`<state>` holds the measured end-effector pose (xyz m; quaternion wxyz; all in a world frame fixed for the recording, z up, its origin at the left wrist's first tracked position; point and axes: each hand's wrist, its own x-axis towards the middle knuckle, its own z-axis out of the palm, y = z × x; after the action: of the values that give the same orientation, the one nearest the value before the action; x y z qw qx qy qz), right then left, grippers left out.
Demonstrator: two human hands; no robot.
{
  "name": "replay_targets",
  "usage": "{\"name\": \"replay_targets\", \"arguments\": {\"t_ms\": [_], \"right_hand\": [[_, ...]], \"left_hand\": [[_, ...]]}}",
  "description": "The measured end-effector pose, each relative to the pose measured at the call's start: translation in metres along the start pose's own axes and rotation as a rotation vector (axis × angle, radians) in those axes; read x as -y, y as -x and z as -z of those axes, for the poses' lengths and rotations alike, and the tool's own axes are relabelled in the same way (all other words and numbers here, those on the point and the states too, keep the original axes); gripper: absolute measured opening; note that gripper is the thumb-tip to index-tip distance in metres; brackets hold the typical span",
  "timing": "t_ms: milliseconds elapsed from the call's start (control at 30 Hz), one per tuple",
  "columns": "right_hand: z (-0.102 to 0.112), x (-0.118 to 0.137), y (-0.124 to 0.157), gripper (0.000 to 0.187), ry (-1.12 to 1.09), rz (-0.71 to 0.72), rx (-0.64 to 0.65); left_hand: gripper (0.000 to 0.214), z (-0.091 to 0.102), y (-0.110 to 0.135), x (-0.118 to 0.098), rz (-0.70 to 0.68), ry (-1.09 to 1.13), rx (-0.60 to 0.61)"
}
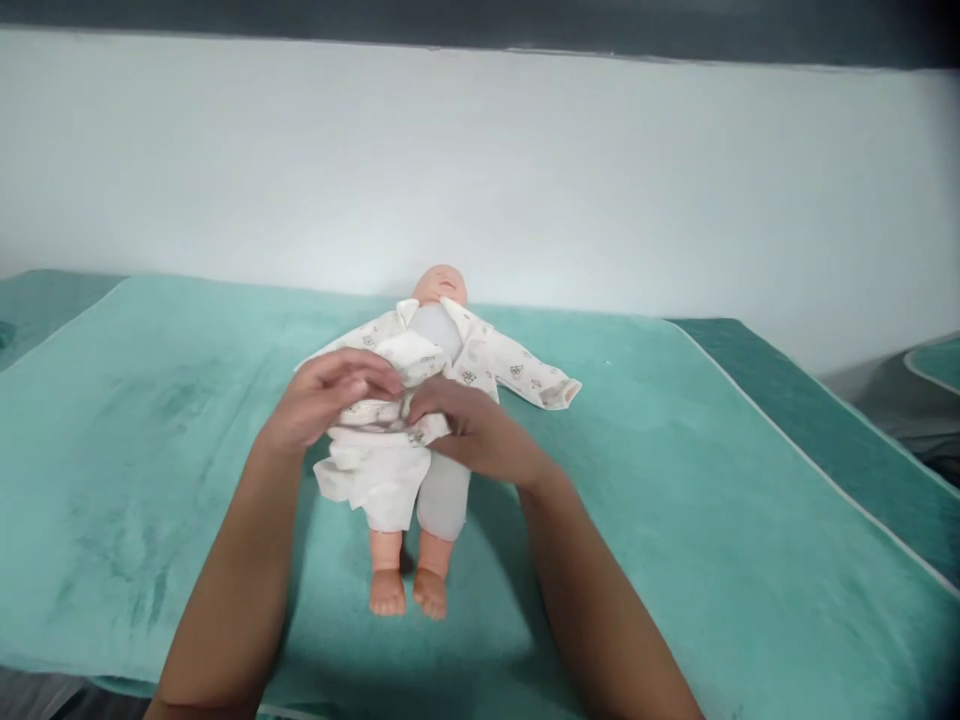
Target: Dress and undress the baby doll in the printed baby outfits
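Note:
A baby doll (441, 286) lies on its back on a teal blanket (675, 480), head away from me, bare feet (409, 590) toward me. It wears a white printed sleepsuit (375, 475), open at the chest, one sleeve (532, 378) spread out to the right. My left hand (326, 397) pinches the bunched sleepsuit cloth over the doll's belly. My right hand (469, 425) grips the same cloth at the doll's waist, fingers curled. One doll leg is inside the suit; the other shows its grey cloth thigh (444, 495).
A pale wall (480, 170) rises behind the blanket. A darker green surface (810, 410) runs along the right side, with another teal edge (934, 362) at far right. The blanket's front edge lies near my elbows.

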<state>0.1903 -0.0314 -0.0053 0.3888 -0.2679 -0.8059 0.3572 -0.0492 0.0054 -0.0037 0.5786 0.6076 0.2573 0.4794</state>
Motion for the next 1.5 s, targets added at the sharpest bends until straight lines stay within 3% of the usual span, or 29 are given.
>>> {"name": "replay_targets", "arguments": {"t_ms": [67,133,200,267,367,500,567,600,667,767,833,867,967,1067,1133,1167,1233,1300,1367,1433,1500], "right_hand": [[0.004,0.000,0.002,0.015,-0.210,-0.022,-0.244],[0.005,-0.004,0.004,0.012,-0.370,-0.046,-0.502],[0.005,-0.010,0.004,0.013,-0.476,-0.073,-0.645],[0.004,-0.015,0.003,0.012,-0.517,-0.101,-0.675],[0.006,-0.014,0.004,0.010,-0.443,-0.170,-0.549],[0.002,-0.003,0.004,0.018,-0.311,-0.248,0.064],[-0.006,-0.001,0.003,0.026,-0.302,-0.271,0.148],[-0.010,-0.002,0.001,0.029,-0.334,-0.282,0.081],[-0.016,-0.009,-0.001,0.029,-0.463,-0.290,-0.179],[-0.019,-0.020,-0.005,0.033,-0.688,-0.273,-0.566],[-0.017,-0.024,-0.007,0.034,-0.795,-0.276,-0.663],[-0.015,-0.025,-0.007,0.034,-0.834,-0.284,-0.668],[-0.012,-0.023,-0.005,0.035,-0.841,-0.332,-0.569],[-0.012,-0.018,0.002,0.037,-0.719,-0.344,-0.188],[-0.014,-0.016,0.004,0.034,-0.636,-0.351,0.078],[-0.016,-0.015,0.005,0.032,-0.619,-0.360,0.132],[-0.021,-0.017,0.004,0.031,-0.670,-0.371,0.018],[-0.027,-0.019,0.000,0.033,-0.793,-0.338,-0.257],[-0.032,-0.021,-0.004,0.035,-0.897,-0.290,-0.488],[-0.034,-0.022,-0.008,0.034,-0.940,-0.266,-0.584],[-0.035,-0.022,-0.009,0.033,-0.943,-0.279,-0.599]], "left_hand": [[0.035,-0.008,0.001,0.001,0.101,-0.163,0.171],[0.033,-0.011,0.001,0.001,0.163,-0.288,0.254],[0.027,-0.011,0.002,0.001,0.178,-0.312,0.234],[0.025,-0.011,0.002,0.002,0.149,-0.251,0.140],[0.029,-0.018,0.004,0.005,0.048,-0.085,-0.075],[0.035,-0.031,0.002,0.010,-0.038,0.021,-0.261],[0.038,-0.034,0.001,0.012,-0.014,0.014,-0.268],[0.040,-0.034,0.000,0.012,0.002,0.016,-0.255],[0.045,-0.030,-0.001,0.011,0.043,0.009,-0.170],[0.047,-0.025,0.000,0.006,0.164,-0.179,0.055],[0.042,-0.026,0.001,0.003,0.212,-0.366,0.105],[0.038,-0.028,0.002,0.004,0.205,-0.412,0.068],[0.033,-0.033,0.000,0.010,0.083,-0.246,-0.161],[0.035,-0.034,-0.002,0.019,-0.075,0.041,-0.332],[0.036,-0.033,-0.002,0.023,-0.083,0.111,-0.358],[0.035,-0.032,-0.002,0.025,-0.065,0.115,-0.358],[0.035,-0.031,-0.001,0.026,-0.030,0.102,-0.335],[0.037,-0.029,0.002,0.026,0.001,0.082,-0.262],[0.040,-0.026,0.004,0.024,0.056,0.057,-0.116],[0.044,-0.022,0.006,0.021,0.109,0.048,0.066],[0.055,-0.020,0.007,0.020,0.130,0.066,0.223]]}}
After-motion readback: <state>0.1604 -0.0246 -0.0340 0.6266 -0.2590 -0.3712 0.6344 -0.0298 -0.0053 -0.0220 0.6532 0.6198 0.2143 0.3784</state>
